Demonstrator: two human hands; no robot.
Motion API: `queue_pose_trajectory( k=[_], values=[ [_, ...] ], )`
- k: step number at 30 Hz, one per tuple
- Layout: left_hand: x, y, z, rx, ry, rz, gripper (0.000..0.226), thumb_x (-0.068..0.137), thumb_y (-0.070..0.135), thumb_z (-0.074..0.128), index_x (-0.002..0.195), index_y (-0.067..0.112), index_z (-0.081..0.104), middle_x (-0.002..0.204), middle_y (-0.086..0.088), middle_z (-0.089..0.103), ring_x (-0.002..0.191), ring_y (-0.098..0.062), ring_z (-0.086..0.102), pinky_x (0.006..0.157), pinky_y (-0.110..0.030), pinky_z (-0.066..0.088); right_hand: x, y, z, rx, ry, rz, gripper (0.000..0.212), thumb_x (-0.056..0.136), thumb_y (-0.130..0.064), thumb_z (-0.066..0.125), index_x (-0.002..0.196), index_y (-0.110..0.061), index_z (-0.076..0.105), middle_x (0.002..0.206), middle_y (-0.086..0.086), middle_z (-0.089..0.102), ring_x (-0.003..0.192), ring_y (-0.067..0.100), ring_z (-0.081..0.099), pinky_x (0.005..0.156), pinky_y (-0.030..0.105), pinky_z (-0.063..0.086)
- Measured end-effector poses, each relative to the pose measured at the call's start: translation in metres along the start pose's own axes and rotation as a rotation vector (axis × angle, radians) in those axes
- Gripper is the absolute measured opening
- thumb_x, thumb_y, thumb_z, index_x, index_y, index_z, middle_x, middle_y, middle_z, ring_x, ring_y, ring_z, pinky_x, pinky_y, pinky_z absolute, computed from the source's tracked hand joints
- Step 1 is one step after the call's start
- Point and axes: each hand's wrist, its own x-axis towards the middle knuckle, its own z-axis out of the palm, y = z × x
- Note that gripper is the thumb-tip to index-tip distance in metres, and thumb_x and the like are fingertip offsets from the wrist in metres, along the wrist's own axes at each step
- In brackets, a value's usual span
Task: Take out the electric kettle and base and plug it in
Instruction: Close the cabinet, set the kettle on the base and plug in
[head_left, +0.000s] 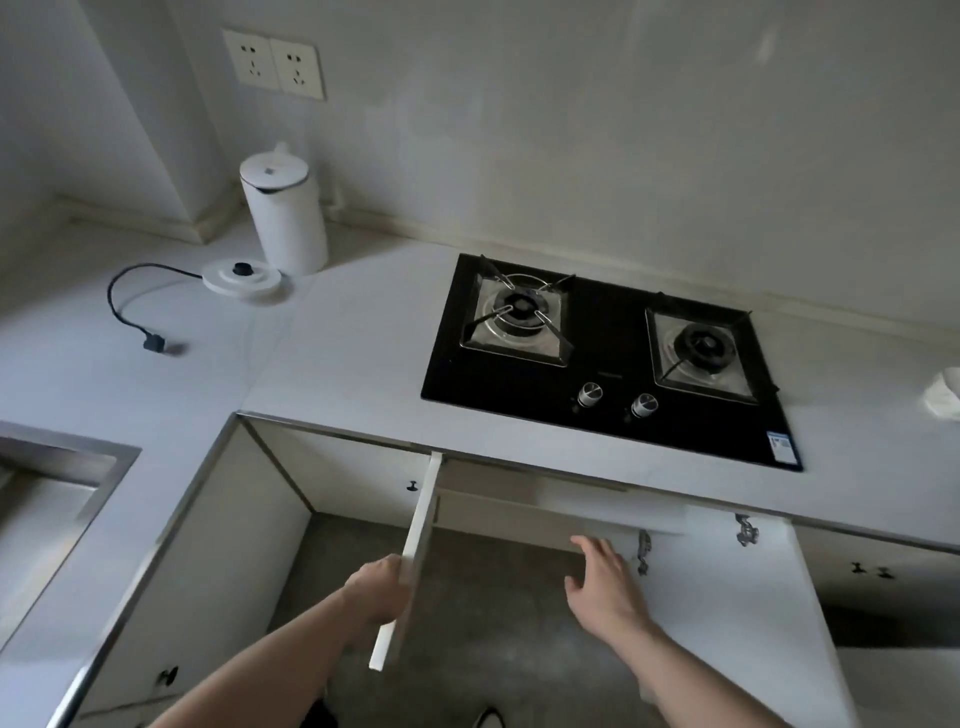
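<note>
A white electric kettle (284, 208) stands upright on the counter near the back corner. Its round white base (241, 279) lies just in front of it, apart from it. The base's black cord curls left and ends in a black plug (154, 343) lying loose on the counter. Two white wall sockets (274, 63) sit above the kettle. Below the counter, my left hand (382, 584) grips the edge of the left cabinet door (410, 561), which stands open. My right hand (605, 579) rests with spread fingers against the inside of the open right cabinet door (737, 613).
A black two-burner gas hob (608, 358) is set into the white counter (337, 353) at the right. A steel sink (57, 483) is at the left edge. Crumpled white paper (943, 392) lies at the far right. The open cabinet shows a bare grey floor.
</note>
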Motion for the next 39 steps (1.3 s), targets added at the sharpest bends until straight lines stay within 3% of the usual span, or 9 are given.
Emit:
queue_pose_trajectory(
  k=[5, 11, 17, 20, 25, 27, 30, 33, 39],
  values=[
    [-0.021, 0.011, 0.040, 0.030, 0.062, -0.129, 0.051, 0.086, 0.020, 0.045, 0.137, 0.017, 0.045, 0.129, -0.008, 0.062, 0.119, -0.029, 0.059, 0.090, -0.031, 0.046, -0.021, 0.054, -0.010, 0.015, -0.044, 0.038, 0.058, 0.093, -0.032, 0.060, 0.147, -0.025, 0.040, 0.152, -0.001, 0.041, 0.138, 0.023, 0.045, 0.113, 0.035, 0.040],
    [-0.032, 0.032, 0.058, 0.053, 0.114, -0.112, 0.057, 0.084, 0.018, 0.047, 0.141, 0.019, 0.041, 0.130, -0.007, 0.062, 0.117, -0.030, 0.061, 0.091, -0.031, 0.048, -0.043, 0.093, -0.017, 0.078, -0.055, 0.144, 0.062, 0.093, -0.031, 0.061, 0.150, -0.024, 0.036, 0.154, 0.002, 0.039, 0.139, 0.026, 0.043, 0.111, 0.037, 0.041],
    [-0.040, 0.058, 0.084, 0.014, 0.164, 0.043, 0.067, 0.084, 0.011, 0.051, 0.144, 0.019, 0.022, 0.106, -0.006, 0.063, 0.084, -0.025, 0.056, 0.073, -0.035, 0.047, -0.070, 0.138, -0.027, 0.068, -0.048, 0.302, 0.065, 0.093, -0.027, 0.061, 0.152, -0.019, 0.033, 0.153, 0.005, 0.036, 0.135, 0.030, 0.044, 0.104, 0.039, 0.044],
    [-0.041, 0.075, 0.095, 0.098, 0.119, 0.119, 0.064, 0.084, 0.020, 0.059, 0.140, 0.016, 0.028, 0.115, -0.006, 0.060, 0.101, -0.028, 0.062, 0.086, -0.038, 0.051, -0.076, 0.166, -0.036, 0.074, -0.039, 0.353, 0.066, 0.092, -0.027, 0.061, 0.151, -0.020, 0.032, 0.152, 0.005, 0.036, 0.134, 0.030, 0.044, 0.102, 0.040, 0.046],
    [-0.026, 0.105, 0.103, 0.177, 0.009, 0.164, 0.063, 0.084, 0.037, 0.057, 0.141, 0.016, 0.037, 0.145, -0.006, 0.048, 0.133, -0.025, 0.050, 0.107, -0.033, 0.042, -0.063, 0.202, -0.056, 0.080, -0.009, 0.389, 0.067, 0.092, -0.027, 0.059, 0.152, -0.021, 0.029, 0.154, 0.006, 0.034, 0.134, 0.030, 0.042, 0.098, 0.039, 0.048],
    [-0.018, 0.126, 0.103, 0.191, -0.008, 0.168, 0.060, 0.082, 0.040, 0.048, 0.133, 0.011, 0.043, 0.153, -0.005, 0.041, 0.136, -0.024, 0.046, 0.111, -0.032, 0.039, -0.054, 0.217, -0.063, 0.094, -0.019, 0.411, 0.070, 0.090, -0.027, 0.059, 0.153, -0.021, 0.029, 0.155, 0.005, 0.033, 0.133, 0.030, 0.041, 0.097, 0.041, 0.050],
    [-0.011, 0.165, 0.103, 0.154, 0.018, 0.152, 0.066, 0.089, 0.035, 0.056, 0.149, 0.020, 0.031, 0.149, -0.005, 0.046, 0.134, -0.025, 0.048, 0.109, -0.032, 0.040, -0.039, 0.240, -0.069, 0.082, -0.035, 0.415, 0.073, 0.090, -0.029, 0.061, 0.154, -0.021, 0.027, 0.157, 0.004, 0.029, 0.135, 0.030, 0.039, 0.100, 0.042, 0.050],
    [0.006, 0.206, 0.099, 0.179, 0.016, 0.175, 0.065, 0.090, 0.033, 0.060, 0.146, 0.022, 0.030, 0.147, -0.008, 0.048, 0.131, -0.027, 0.051, 0.106, -0.035, 0.043, -0.021, 0.267, -0.078, 0.064, -0.061, 0.432, 0.076, 0.091, -0.029, 0.059, 0.156, -0.020, 0.022, 0.162, 0.006, 0.020, 0.142, 0.033, 0.031, 0.107, 0.044, 0.044],
    [0.039, 0.252, 0.088, 0.224, -0.004, 0.029, 0.069, 0.094, 0.021, 0.051, 0.156, 0.007, 0.024, 0.160, -0.008, 0.032, 0.144, -0.025, 0.037, 0.116, -0.033, 0.033, 0.005, 0.311, -0.081, 0.079, -0.174, 0.511, 0.083, 0.089, -0.032, 0.057, 0.158, -0.025, 0.010, 0.165, 0.012, 0.008, 0.147, 0.040, 0.021, 0.113, 0.049, 0.039]
  ],
)
